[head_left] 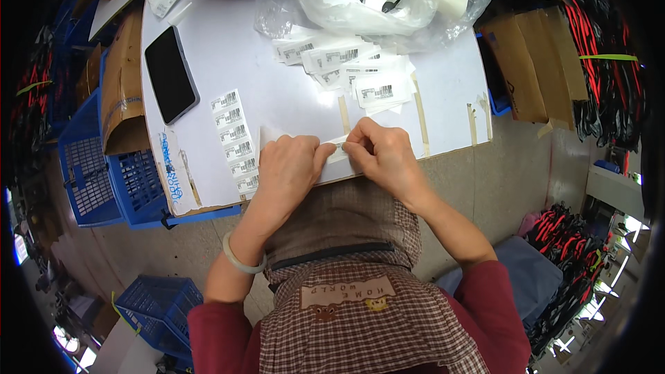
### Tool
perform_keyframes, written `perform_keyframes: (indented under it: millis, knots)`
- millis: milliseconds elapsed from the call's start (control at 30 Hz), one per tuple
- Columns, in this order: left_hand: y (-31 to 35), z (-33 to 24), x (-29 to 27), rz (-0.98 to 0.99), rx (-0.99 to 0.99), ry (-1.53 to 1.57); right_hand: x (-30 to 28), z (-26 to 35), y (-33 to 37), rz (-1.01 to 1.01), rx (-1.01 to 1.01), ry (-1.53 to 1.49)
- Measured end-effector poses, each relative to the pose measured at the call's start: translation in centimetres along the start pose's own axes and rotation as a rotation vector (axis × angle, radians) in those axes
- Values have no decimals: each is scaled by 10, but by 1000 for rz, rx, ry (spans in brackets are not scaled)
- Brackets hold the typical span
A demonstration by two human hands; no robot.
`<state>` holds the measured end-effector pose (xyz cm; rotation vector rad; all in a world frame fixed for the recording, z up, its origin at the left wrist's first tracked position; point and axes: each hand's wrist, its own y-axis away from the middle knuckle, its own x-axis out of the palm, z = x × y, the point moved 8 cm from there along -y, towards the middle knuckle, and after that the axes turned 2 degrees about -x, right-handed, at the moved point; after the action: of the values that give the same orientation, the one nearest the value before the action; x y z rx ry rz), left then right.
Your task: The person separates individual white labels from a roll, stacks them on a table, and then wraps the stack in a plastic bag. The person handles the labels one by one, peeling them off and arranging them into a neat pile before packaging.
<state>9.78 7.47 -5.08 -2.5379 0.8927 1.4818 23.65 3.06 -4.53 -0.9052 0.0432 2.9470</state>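
At the near edge of the white table [277, 107], a small white label or tag [337, 155] lies between my two hands. My left hand [285, 166] presses its left end, thumb toward the middle and fingers curled. My right hand [385, 156] pinches at the other end with thumb and forefinger, the fingers partly covering it. Left of my left hand is a strip of barcode stickers [235, 142]. Beyond my right hand, white barcoded tags [377, 90] are spread in an overlapping pile.
A dark phone [171, 76] rests on the table's left side. At the back lies an opened clear plastic bag [409, 17] with white pieces inside. Cardboard boxes [125, 90] [533, 69] and a blue crate [90, 159] flank the table.
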Motion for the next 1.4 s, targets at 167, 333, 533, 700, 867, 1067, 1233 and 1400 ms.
perform_keyframes:
  millis: [167, 333, 533, 700, 867, 1067, 1233, 1400]
  knots:
    - [-7, -1, -12, -17, -66, 150, -18, 4, -2, -71, 3, -98]
    - [-50, -28, -31, -70, -26, 116, -57, -20, -40, -158, 81, -35]
    - [-88, -37, -3, 33, 94, -48, -68, -17, -58, -100, 46, 578]
    - [-47, -59, -36, -220, 191, 218, -94, -31, -34, -110, 213, -1]
    - [-11, -126, -61, -376, 766, 253, -74, -21, -37, -36, 90, -1067]
    - [2, -109, -68, -358, 573, 527, -205, -22, -92, -816, -206, -866]
    - [9, -83, -62, -409, 653, 440, -131, -29, -76, -268, 42, -694]
    - [9, -102, -52, -405, 766, 394, -93, 34, -57, 84, -20, -803]
